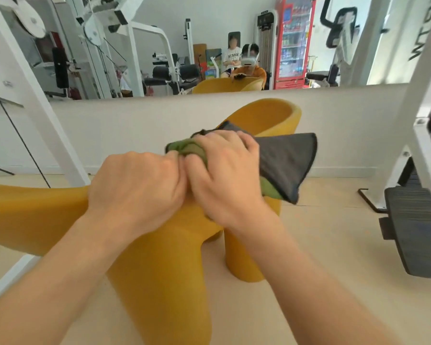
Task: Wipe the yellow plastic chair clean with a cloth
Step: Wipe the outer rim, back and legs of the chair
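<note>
The yellow plastic chair (159, 265) fills the lower middle of the head view, its thick legs on the floor and its curved rim rising at the back. A cloth (284, 163), dark grey on one face and green on the other, is bunched over the chair's top. My right hand (224, 175) presses down on the cloth, fingers curled over it. Beside it, touching, my left hand (137, 190) grips the green bunched end of the cloth against the chair. A grey corner of the cloth hangs free to the right.
A wall mirror (209, 46) runs across the back and reflects gym machines, a red drinks fridge and two people. White gym machine frames stand left (35, 108) and right (418, 115), the right one with a black footplate (416, 230) near the chair. Pale floor lies around the chair.
</note>
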